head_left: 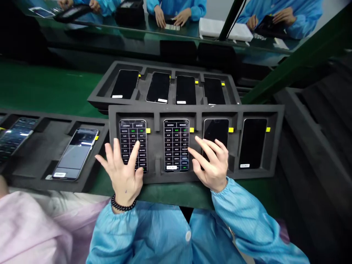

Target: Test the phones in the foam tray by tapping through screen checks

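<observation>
A dark foam tray [198, 110] lies before me with several smartphones in its compartments. My left hand [125, 176] is spread over the leftmost smartphone [133, 128], index finger on or just above its lit grid menu. The second smartphone [176, 146] shows the same kind of grid. My right hand [211, 165] has its fingers apart, the index fingertip at that phone's right edge. Partly behind the right hand is the third smartphone [216, 128], its screen dark. Also dark is the rightmost smartphone [253, 143], with a white label near its bottom. Yellow tabs stick out beside the phones.
Behind stands another foam tray [143, 66] holding dark-screened phones. To the left, a third tray [66, 119] holds a lit phone [75, 154] and others. A person's pink sleeve [33, 227] is at lower left. Co-workers' hands [173, 17] work across the bench. A green post [297, 55] slants at right.
</observation>
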`<act>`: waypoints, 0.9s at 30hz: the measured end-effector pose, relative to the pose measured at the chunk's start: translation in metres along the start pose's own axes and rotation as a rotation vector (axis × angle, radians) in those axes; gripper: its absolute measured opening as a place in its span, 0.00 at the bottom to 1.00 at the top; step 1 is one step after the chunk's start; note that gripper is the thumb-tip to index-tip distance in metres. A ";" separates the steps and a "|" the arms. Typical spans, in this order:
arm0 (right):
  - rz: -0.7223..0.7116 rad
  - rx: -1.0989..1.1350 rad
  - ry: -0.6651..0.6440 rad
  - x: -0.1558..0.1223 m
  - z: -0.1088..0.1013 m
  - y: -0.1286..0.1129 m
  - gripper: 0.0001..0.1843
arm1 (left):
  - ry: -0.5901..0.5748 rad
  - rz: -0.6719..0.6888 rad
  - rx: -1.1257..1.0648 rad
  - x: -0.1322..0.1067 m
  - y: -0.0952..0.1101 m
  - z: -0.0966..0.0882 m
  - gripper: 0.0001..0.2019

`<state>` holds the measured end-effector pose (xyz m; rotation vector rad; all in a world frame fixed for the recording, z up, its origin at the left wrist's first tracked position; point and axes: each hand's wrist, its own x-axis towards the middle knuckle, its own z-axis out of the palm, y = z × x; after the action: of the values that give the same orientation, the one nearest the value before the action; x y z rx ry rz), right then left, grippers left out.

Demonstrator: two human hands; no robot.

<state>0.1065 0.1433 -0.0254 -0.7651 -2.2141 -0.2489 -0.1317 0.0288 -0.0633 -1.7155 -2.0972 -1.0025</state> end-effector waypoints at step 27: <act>-0.044 -0.019 -0.128 0.003 0.004 -0.002 0.16 | 0.083 -0.019 -0.050 -0.006 -0.002 0.002 0.26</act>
<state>0.1014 0.1452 -0.0255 -0.7623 -2.3544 -0.2497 -0.1317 0.0252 -0.0693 -1.6497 -2.0573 -1.1208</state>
